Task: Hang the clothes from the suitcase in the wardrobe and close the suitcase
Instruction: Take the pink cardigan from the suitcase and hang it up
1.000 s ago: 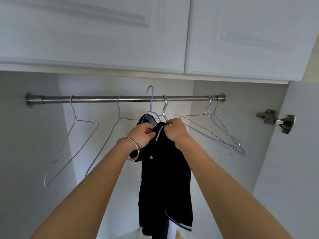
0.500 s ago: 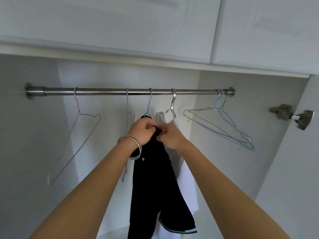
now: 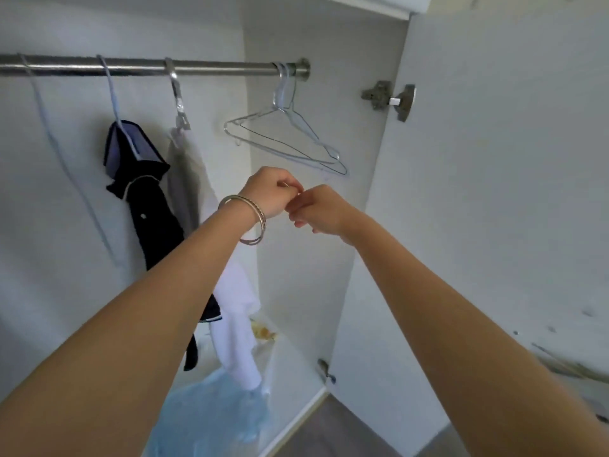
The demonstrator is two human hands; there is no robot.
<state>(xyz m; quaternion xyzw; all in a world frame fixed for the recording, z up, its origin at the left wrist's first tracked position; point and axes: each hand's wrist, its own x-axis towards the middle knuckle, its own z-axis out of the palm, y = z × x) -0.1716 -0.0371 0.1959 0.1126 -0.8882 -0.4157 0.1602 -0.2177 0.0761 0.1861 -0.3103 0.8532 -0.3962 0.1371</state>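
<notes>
A black shirt [image 3: 148,199] hangs on a pale blue hanger from the steel rail [image 3: 211,65] inside the wardrobe. Beside it on the right hangs a white garment [image 3: 188,179] on a clear hanger. My left hand [image 3: 270,192], with bangles on the wrist, and my right hand [image 3: 316,209] meet in mid-air to the right of the clothes, fingers curled, holding nothing that I can see. Two empty wire hangers [image 3: 290,136] hang at the rail's right end, just above my hands. The suitcase is out of view.
The open wardrobe door [image 3: 494,192] stands at the right with its hinge [image 3: 389,97]. A pale blue plastic bag [image 3: 211,417] lies on the wardrobe floor. One more empty hanger [image 3: 59,153] hangs at the left. Wood flooring [image 3: 346,430] shows below.
Both hands let go of the black shirt, which now hangs on the rail. They drew back and to the right. The view swung right and down.
</notes>
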